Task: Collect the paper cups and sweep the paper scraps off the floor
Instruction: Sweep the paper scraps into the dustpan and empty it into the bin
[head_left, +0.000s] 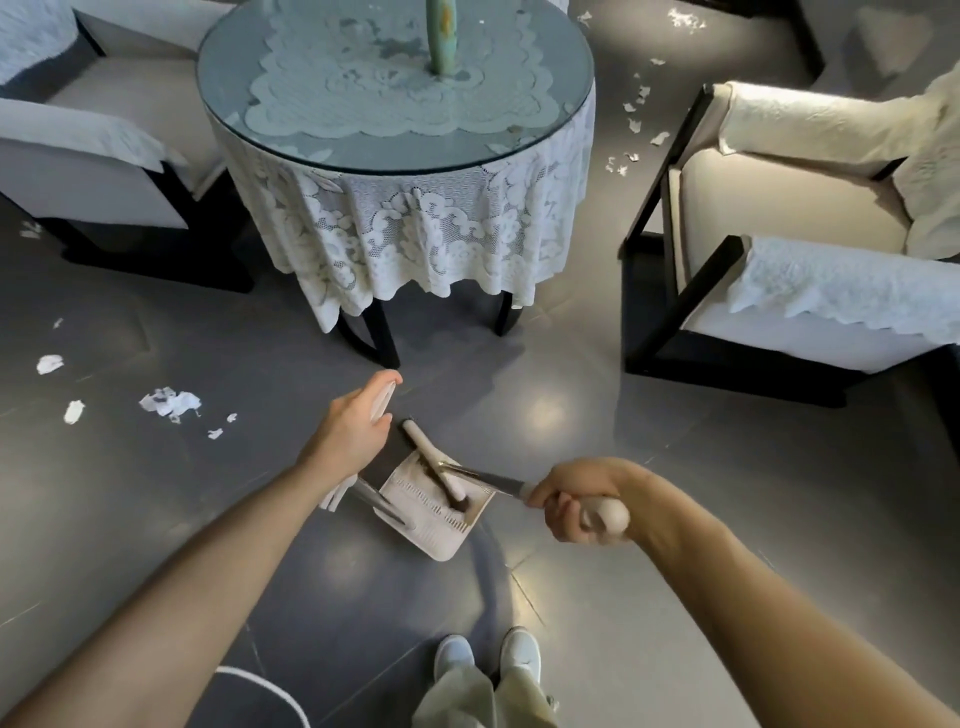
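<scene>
At 6 o'clock, nearest, two white shoes (485, 657) stand side by side on the dark grey floor (675, 519). Both bare forearms reach forward above them. The right hand (582, 506), at about 4 o'clock from the frame's centre, has its fingers wrapped tight round a rounded beige handle (605, 514), whose metal shaft runs toward 10 o'clock to the dustpan (441, 519). The left hand (358, 423) is seen from the back, just beyond the pan at its 11 o'clock. Its fingers are curled round a pale grip (383, 397) that pokes out past the knuckles; this may be a broom's handle, though the wrist hides the rest.

The dustpan is pale and ribbed, tilted, and sits low over the floor between the two hands. A cream rod (431, 457) lies across it.

White paper scraps (169, 402), torn and crumpled, lie on the floor at 9 o'clock, well apart from the pan. More scraps (636, 124) trail along the floor at 1 o'clock, between the round, lace-draped table (405, 156) at 12 o'clock and a cream armchair (789, 208) at 2 o'clock.
</scene>
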